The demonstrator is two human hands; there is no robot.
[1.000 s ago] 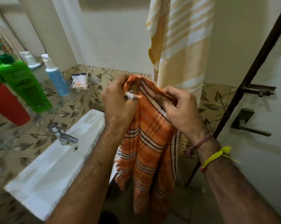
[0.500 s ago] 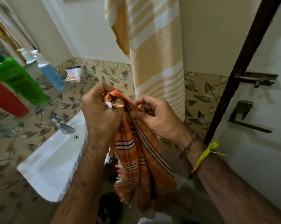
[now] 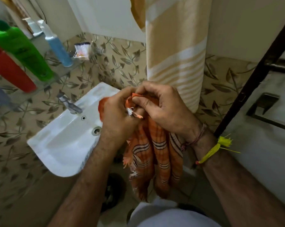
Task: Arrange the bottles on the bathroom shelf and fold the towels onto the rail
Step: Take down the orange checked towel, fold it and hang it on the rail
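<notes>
An orange striped towel (image 3: pixel 156 154) hangs bunched from both my hands in front of me. My left hand (image 3: pixel 117 115) grips its top edge, with a white fringe sticking out between the fingers. My right hand (image 3: pixel 164 105) pinches the same top edge right beside it, the two hands touching. A yellow towel with white stripes (image 3: pixel 176 46) hangs down the wall behind them. On the glass shelf (image 3: pixel 45 84) at the left stand a red bottle (image 3: pixel 8 69), a green bottle (image 3: pixel 22 48) and a blue pump bottle (image 3: pixel 58 48).
A white washbasin (image 3: pixel 68 141) with a tap (image 3: pixel 69 104) is below the shelf, left of my hands. A small white packet (image 3: pixel 81 49) lies at the shelf's far end. The dark edge of a door (image 3: pixel 246 89) with a handle (image 3: pixel 266 108) is at the right.
My hands have come together and gathered the orange towel's top edge into a tighter bunch. The view has tilted down, showing more of the basin and floor.
</notes>
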